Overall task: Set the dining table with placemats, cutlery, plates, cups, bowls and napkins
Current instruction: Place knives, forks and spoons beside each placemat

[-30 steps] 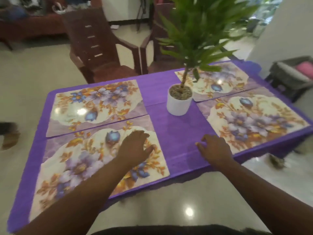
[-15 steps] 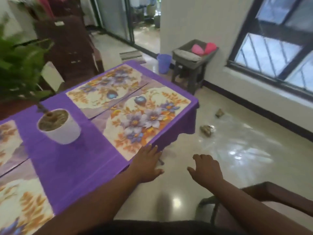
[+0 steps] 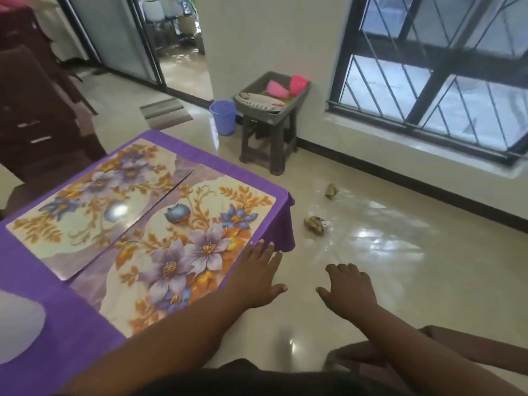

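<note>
Left hand (image 3: 258,274), right hand (image 3: 347,290) — fingers spread, holding nothing

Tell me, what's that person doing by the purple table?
They're setting the table. Two flowery placemats already lie on the purple tablecloth. Both hands are empty: the left hand hovers at the table's edge and the right hand is out over the floor. Plates and pink cups wait in a grey tub on a stool by the wall.
</note>
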